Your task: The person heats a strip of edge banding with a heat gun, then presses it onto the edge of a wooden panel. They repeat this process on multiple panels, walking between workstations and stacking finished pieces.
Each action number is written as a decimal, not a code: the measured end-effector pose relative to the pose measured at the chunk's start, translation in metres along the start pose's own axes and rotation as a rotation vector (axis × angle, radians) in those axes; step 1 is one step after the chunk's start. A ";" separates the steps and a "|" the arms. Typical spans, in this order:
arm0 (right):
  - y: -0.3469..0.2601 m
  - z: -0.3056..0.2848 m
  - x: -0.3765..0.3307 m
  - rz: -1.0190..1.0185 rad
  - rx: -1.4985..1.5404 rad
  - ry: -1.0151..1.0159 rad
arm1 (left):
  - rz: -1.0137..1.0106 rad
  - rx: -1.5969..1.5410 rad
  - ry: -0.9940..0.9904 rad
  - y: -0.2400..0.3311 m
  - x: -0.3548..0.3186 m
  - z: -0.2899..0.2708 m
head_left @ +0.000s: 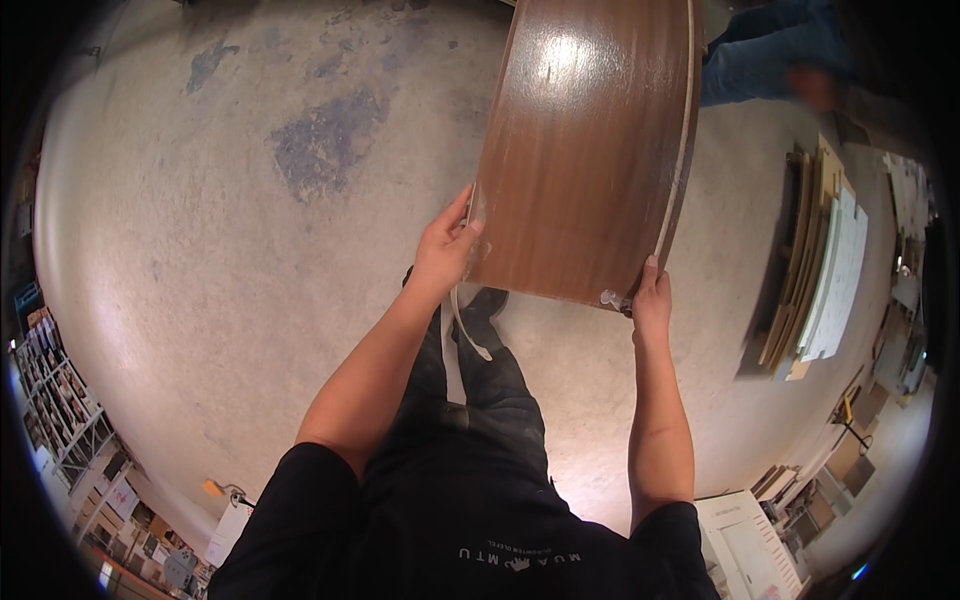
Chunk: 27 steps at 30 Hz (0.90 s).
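Note:
A long, glossy brown wood-grain panel (575,160) stretches away from me and runs out of the picture at the top. My left hand (447,248) is closed on its left edge near the close end, thumb on the upper face. On the opposite edge, my right hand (651,300) grips the close right corner. A light strip (684,140) follows the panel's right side. From near my left hand dangles a thin pale strip (470,325), loose at its lower end. A small whitish scrap (614,299) clings to the corner by my right hand. The panel's far end is out of view.
Another person in blue jeans (765,60) stands at the upper right, beside the panel. Stacked boards (815,260) lie on the concrete floor (250,280) to the right. Loaded shelving (65,400) is at the lower left, and a white cabinet (745,545) at the lower right.

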State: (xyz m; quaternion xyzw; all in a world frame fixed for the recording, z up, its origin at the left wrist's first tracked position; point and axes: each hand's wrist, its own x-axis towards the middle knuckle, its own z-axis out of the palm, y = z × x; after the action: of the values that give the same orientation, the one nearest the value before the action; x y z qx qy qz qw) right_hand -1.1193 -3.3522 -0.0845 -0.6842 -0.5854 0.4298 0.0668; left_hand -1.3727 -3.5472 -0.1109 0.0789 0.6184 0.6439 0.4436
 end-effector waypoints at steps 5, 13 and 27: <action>-0.004 -0.002 -0.002 0.111 -0.006 -0.050 | 0.066 -0.065 0.016 -0.005 0.002 0.003; 0.000 0.000 0.002 0.100 -0.035 -0.015 | 0.021 0.009 0.246 0.001 -0.004 0.017; 0.000 0.001 0.002 -0.036 -0.113 0.023 | 0.067 0.311 0.242 0.002 -0.010 0.015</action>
State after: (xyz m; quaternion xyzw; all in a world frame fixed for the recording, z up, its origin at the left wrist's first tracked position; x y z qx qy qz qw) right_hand -1.1203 -3.3511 -0.0860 -0.6812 -0.6202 0.3866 0.0425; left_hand -1.3577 -3.5426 -0.1018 0.0891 0.7563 0.5596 0.3269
